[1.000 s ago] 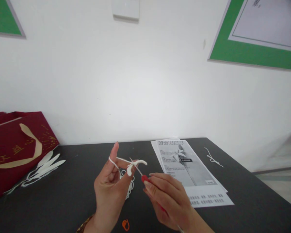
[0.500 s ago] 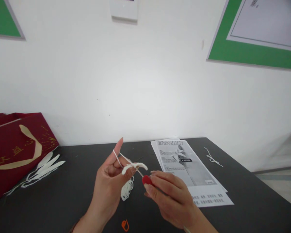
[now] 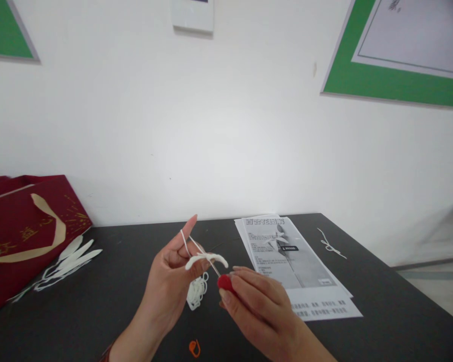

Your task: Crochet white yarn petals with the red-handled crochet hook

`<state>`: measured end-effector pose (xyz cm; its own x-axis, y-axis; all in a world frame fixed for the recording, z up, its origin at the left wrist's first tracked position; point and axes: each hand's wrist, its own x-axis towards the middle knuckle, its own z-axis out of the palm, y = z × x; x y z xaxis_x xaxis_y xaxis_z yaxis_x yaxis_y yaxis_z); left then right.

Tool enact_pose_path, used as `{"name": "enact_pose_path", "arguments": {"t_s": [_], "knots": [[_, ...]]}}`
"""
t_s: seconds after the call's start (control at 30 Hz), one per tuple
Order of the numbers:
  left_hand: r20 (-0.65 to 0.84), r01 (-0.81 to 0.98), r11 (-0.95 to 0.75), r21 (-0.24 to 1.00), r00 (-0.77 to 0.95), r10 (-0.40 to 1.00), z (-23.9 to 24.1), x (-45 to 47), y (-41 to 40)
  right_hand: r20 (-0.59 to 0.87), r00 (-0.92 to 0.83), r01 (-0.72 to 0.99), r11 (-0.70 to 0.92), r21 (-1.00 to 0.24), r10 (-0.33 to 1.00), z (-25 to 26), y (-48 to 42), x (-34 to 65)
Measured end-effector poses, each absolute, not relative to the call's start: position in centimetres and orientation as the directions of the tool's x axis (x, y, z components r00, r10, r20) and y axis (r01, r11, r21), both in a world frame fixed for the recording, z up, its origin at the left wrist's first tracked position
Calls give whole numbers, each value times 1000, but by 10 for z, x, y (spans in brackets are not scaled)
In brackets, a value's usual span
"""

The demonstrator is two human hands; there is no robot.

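My left hand [image 3: 171, 281] is raised over the black table [image 3: 109, 296], pinching a small white crocheted piece [image 3: 207, 259]. White yarn [image 3: 184, 240] loops over its outstretched index finger. A loose bunch of yarn [image 3: 196, 294] hangs under the piece. My right hand [image 3: 258, 311] grips a crochet hook by its red handle [image 3: 225, 283]. The thin metal shaft of the hook reaches up into the white piece.
Printed instruction sheets [image 3: 292, 264] lie right of my hands. A short bit of white yarn [image 3: 330, 245] lies beyond them. An orange stitch marker [image 3: 195, 348] sits near the front edge. A dark red bag [image 3: 24, 231] and white crocheted petals [image 3: 66, 261] are at the left.
My left index finger has tilted to the right, carrying the yarn loop. The white piece has levelled out, and my right hand has shifted slightly lower and left with the hook.
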<state>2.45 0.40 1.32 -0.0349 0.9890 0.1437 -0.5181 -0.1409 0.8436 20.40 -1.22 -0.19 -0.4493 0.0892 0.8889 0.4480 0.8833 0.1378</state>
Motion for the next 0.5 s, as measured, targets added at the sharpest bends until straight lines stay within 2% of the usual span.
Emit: {"name": "enact_pose_path", "arguments": {"t_s": [0.2, 0.33, 0.5], "knots": [[217, -452, -227, 863, -75, 973, 17, 24, 1, 904, -393, 373, 928, -10, 168, -2, -7, 203], [172, -489, -151, 859, -1, 985, 15, 22, 5, 911, -393, 360, 933, 25, 127, -3, -5, 204], [163, -500, -140, 855, 4, 987, 15, 21, 5, 902, -417, 476, 872, 114, 109, -2, -16, 200]]}}
